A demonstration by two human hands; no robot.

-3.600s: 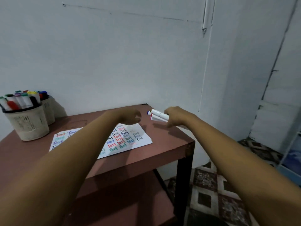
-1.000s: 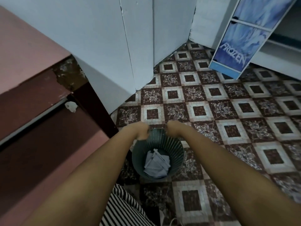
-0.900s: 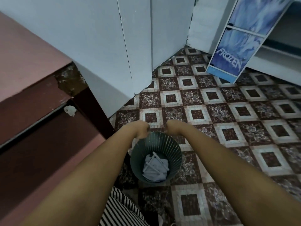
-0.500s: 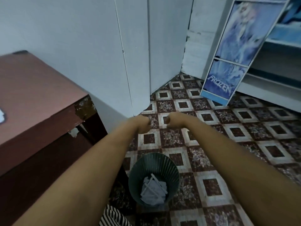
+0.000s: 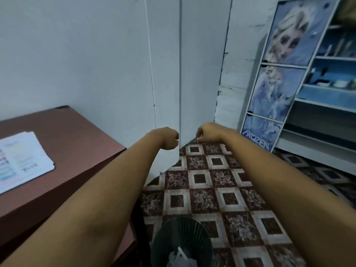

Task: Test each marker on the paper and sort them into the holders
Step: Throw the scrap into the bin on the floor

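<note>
Presently we record both arms stretched forward above the floor. The left hand (image 5: 169,138) and the right hand (image 5: 207,132) sit close together but not touching, each with its fingers curled into a fist; we see nothing held in either. The test paper (image 5: 23,160) lies flat on the brown table (image 5: 77,135) at the left, well apart from both hands. It carries rows of coloured handwriting, too blurred for us to read. Below the arms a dark ribbed wastebasket (image 5: 179,232) stands just beside the table. Inside it we note crumpled pale paper (image 5: 187,262) and thin white stick shapes (image 5: 181,254); we cannot tell whether these are markers. At the right a blue shelf unit (image 5: 317,112) bears printed panels, and its lowest panel (image 5: 257,140) is lettered "FROZEN". Patterned floor tiles (image 5: 212,180) run to the grey wall (image 5: 77,54).
</note>
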